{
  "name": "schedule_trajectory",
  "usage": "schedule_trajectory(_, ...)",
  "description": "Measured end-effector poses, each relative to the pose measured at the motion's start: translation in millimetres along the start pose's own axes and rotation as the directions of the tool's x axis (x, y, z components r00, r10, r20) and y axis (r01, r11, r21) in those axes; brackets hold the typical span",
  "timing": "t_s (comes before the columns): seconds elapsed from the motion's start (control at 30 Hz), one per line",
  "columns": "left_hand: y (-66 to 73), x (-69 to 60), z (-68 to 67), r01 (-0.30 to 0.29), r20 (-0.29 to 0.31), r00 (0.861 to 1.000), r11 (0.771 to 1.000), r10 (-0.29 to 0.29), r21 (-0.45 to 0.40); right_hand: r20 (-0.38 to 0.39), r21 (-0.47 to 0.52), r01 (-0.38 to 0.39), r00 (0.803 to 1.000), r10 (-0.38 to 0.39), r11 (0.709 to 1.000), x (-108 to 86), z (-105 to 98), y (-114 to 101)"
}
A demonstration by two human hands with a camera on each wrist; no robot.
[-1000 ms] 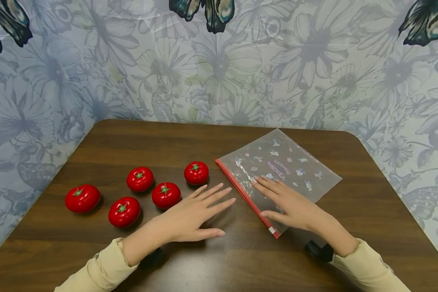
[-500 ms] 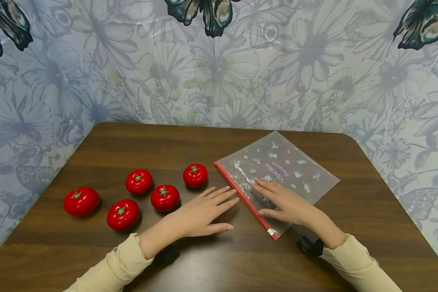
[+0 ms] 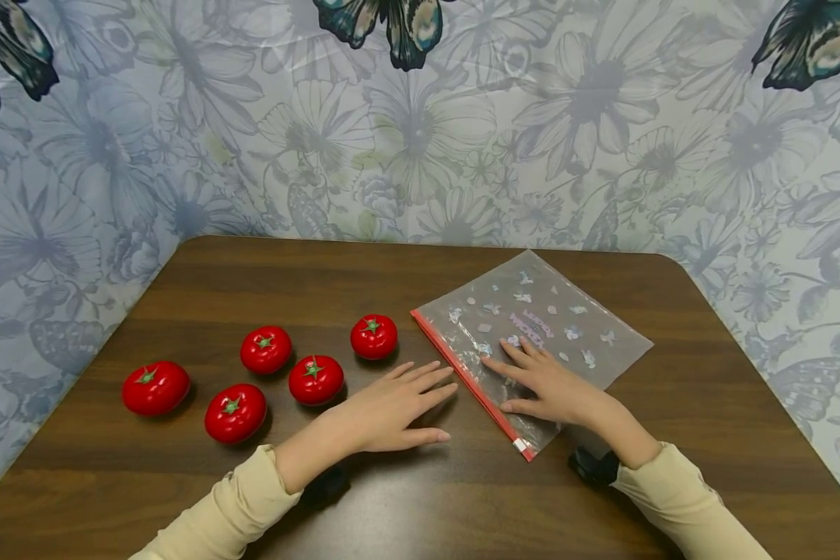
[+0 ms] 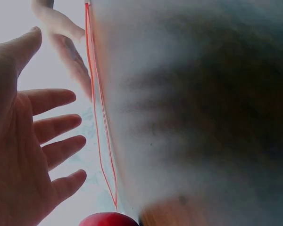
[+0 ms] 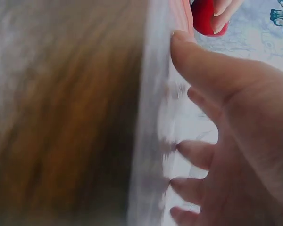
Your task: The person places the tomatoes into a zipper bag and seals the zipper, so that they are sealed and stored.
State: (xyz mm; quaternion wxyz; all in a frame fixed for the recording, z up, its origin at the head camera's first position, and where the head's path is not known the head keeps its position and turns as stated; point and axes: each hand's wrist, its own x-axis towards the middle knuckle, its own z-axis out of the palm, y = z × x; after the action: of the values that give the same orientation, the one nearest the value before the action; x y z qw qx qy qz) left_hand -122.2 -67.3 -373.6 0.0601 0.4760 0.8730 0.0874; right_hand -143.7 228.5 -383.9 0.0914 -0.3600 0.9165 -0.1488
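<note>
Noting our right hand (image 3: 558,389) now fanned wider on the zip bag (image 3: 561,323), two o'clock from our left hand (image 3: 388,412), all fingers apart, clasping nothing, we judge it merely steadied.

Brown wood-grain table (image 3: 308,272) w/ free strip behind five glossy red round tomatoes (image 3: 266,349), lane btwn these & flat clear plastic red-zip bag (image 3: 567,311) blocked by L hand (image 3: 385,414), near-side gap btwn it & R hand (image 3: 558,390)

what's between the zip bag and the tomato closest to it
Just a bare strip of tabletop separates the bag from that tomato, as the head view shows.
</note>
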Motion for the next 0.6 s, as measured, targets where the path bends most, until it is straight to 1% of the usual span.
schedule_trajectory(0.1,-0.2,0.2,0.0,0.001,0.002,1.000,1.000,-0.001,0.003,0.023,-0.017,-0.024,0.999,0.024,1.000,0.7,-0.1,1.0)
schedule_trajectory(0.23,-0.2,0.5,-0.3,0.007,0.007,1.000,1.000,-0.007,0.000,0.032,-0.032,-0.036,0.999,0.038,0.999,0.6,-0.4,2.9)
schedule_trajectory(0.47,0.1,0.4,-1.3,0.028,0.026,0.999,1.000,-0.028,-0.013,0.007,-0.051,-0.041,0.999,0.041,0.998,0.4,2.1,6.8)
schedule_trajectory(0.6,0.5,1.4,-0.7,0.030,0.031,0.999,1.000,-0.030,-0.003,-0.012,-0.059,-0.039,0.999,0.038,0.997,0.6,4.1,8.9)
